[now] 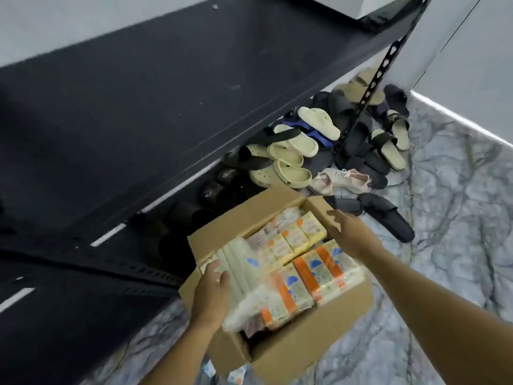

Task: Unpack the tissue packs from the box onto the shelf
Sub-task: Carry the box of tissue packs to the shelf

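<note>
An open cardboard box (299, 345) stands on the marbled floor, filled with plastic-wrapped tissue packs. A large wrapped bundle of cream and orange packs (302, 279) lies tilted on top. My left hand (212, 290) grips the bundle's left end, fingers curled over the pale packs. My right hand (351, 234) is at the bundle's far right side with fingers extended over the box's right flap; its grip is hidden. More yellow packs (302, 232) lie deeper in the box. The dark shelf (138, 107) stretches above and to the left.
A heap of slippers and sandals (319, 145) covers the floor beyond the box, some under the shelf. A perforated black shelf post (372, 87) rises among them. A loose tissue pack (236, 376) lies on the floor by the box's near corner.
</note>
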A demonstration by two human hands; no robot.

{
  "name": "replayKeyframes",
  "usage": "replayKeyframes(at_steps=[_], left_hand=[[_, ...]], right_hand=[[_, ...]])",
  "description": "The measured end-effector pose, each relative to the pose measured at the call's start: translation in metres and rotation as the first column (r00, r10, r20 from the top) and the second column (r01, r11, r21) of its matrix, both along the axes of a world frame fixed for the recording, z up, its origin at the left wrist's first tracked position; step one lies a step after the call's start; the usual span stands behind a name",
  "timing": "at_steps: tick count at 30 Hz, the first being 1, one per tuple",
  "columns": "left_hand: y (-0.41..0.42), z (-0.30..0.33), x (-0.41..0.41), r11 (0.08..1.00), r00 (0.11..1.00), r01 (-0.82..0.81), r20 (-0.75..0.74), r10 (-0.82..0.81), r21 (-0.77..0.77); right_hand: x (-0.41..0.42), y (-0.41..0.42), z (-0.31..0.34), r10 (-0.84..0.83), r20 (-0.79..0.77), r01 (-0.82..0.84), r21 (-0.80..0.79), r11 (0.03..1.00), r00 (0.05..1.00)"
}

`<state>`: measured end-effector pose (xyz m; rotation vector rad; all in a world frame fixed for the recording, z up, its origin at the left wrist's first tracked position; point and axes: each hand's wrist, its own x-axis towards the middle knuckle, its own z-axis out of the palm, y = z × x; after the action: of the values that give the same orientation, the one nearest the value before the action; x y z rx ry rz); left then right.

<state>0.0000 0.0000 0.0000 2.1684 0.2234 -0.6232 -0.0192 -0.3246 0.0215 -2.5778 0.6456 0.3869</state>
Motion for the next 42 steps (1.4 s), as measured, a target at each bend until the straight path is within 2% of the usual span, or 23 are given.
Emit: replayKeyframes(at_steps=[3,7,8,12,14,20,24,31,42], left_hand=[[0.001,-0.041,0.007,0.995,0.992,-0.053,0.120,0.043,0.081],[0.016,-0.088,0.010,0.968,0.978,-0.090,0.203,0.041,0.235],[0.018,-0.093,0.009,0.966,0.979,-0.109,0.194,0.064,0.234],[0.020,-0.103,-0.002,0.980,0.976,-0.193,0.111,0.188,0.043],[0.020,-0.105,-0.004,0.979,0.974,-0.204,0.102,0.202,0.010],[0.023,-0.111,-0.009,0.972,0.970,-0.228,0.096,0.222,0.058],[0.028,-0.121,-0.005,0.967,0.976,-0.216,0.016,0.216,0.132],[0.038,-0.117,0.001,0.991,0.992,-0.126,0.033,0.125,0.051],[0.060,-0.091,-0.061,0.979,0.979,-0.202,0.001,0.202,-0.003]], right_hand=[[0.017,-0.020,-0.034,-0.002,0.033,0.002,-0.007,1.000,0.999],[0.034,-0.035,-0.073,0.004,-0.020,-0.004,0.012,1.000,1.000],[0.036,-0.037,-0.080,0.020,-0.034,-0.019,0.022,1.000,0.999],[0.045,-0.041,-0.101,0.047,-0.063,-0.043,0.064,0.997,0.997],[0.046,-0.045,-0.106,0.073,-0.080,-0.071,0.019,0.997,0.994],[0.046,-0.054,-0.111,0.120,-0.192,-0.138,-0.083,0.987,0.974],[0.043,-0.058,-0.118,0.122,-0.133,-0.132,-0.063,0.989,0.983],[0.019,-0.061,-0.106,0.108,-0.035,-0.104,0.092,0.990,0.994],[-0.036,-0.041,-0.043,0.130,-0.021,-0.128,0.082,0.988,0.991]])
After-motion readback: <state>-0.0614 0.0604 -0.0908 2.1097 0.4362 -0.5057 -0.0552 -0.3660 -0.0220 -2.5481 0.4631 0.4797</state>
